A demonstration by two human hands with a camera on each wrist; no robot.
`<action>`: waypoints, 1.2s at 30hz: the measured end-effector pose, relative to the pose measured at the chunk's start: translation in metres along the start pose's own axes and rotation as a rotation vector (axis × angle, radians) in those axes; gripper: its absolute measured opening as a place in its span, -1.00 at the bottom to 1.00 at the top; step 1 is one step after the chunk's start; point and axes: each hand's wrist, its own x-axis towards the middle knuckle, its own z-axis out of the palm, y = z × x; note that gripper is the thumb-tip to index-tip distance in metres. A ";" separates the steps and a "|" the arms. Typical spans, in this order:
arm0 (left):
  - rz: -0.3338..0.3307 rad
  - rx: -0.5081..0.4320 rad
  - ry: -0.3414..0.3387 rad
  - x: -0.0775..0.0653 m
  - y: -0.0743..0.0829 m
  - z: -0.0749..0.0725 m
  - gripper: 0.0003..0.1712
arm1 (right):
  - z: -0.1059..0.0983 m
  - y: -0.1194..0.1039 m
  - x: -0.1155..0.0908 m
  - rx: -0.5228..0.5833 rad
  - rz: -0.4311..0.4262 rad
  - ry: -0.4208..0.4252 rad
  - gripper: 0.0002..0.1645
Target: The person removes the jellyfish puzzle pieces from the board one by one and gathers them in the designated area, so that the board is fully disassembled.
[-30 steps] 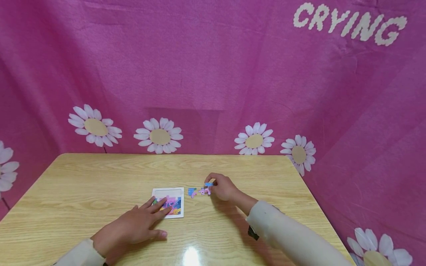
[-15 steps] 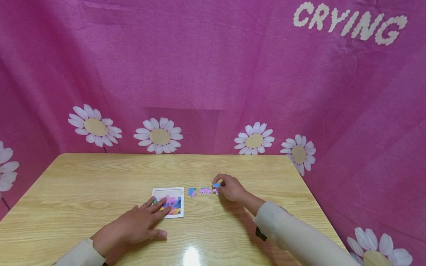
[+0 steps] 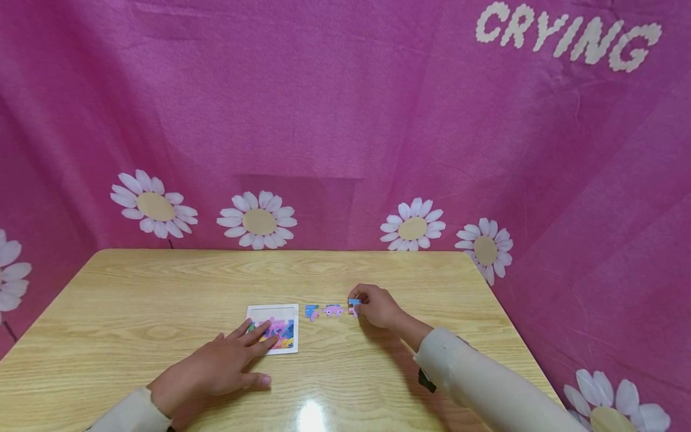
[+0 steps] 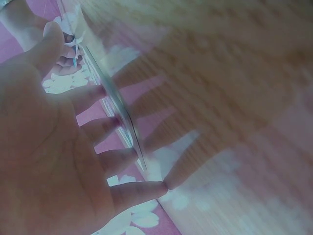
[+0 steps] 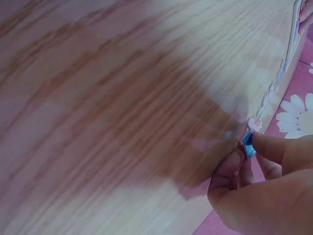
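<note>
My left hand (image 3: 229, 363) lies with fingers spread, its fingertips resting on a white-framed jigsaw puzzle (image 3: 295, 330). The lower part of that tray holds a pink, blue and yellow picture; its upper part is bare white. To the right, my right hand (image 3: 375, 306) pinches a blue and pink puzzle piece (image 3: 354, 302) between thumb and fingers, close over the table. In the right wrist view the blue edge of the puzzle piece (image 5: 249, 146) shows at the thumb tip. Between tray and right hand lie a pink piece with eyes (image 3: 333, 310) and a blue-and-pink piece (image 3: 312, 312).
Everything rests on a light wood-grain table (image 3: 178, 282) with rounded far corners. Behind it hangs a magenta cloth (image 3: 324, 120) printed with white daisies and lettering. A bright light reflection shows near the table's front.
My right hand has moved right with the puzzle piece, away from the pink piece with eyes, which now shows whole. My left hand has stayed on the puzzle tray.
</note>
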 end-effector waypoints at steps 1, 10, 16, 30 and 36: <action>0.001 -0.001 0.001 0.000 0.000 0.000 -0.02 | 0.001 0.001 0.001 -0.014 -0.013 0.004 -0.88; 0.007 -0.006 0.001 -0.001 0.000 0.000 -0.02 | 0.005 0.007 0.002 -0.077 -0.053 0.023 -0.85; 0.011 -0.003 0.001 -0.002 0.000 -0.001 -0.02 | 0.006 0.007 0.000 -0.083 -0.061 0.042 -0.85; -0.003 -0.001 -0.001 -0.002 0.002 -0.001 -0.03 | 0.010 0.010 -0.001 -0.074 -0.072 0.084 -0.81; -0.004 0.003 0.003 -0.001 -0.001 0.001 -0.03 | 0.010 0.010 0.000 -0.053 -0.062 0.085 -0.83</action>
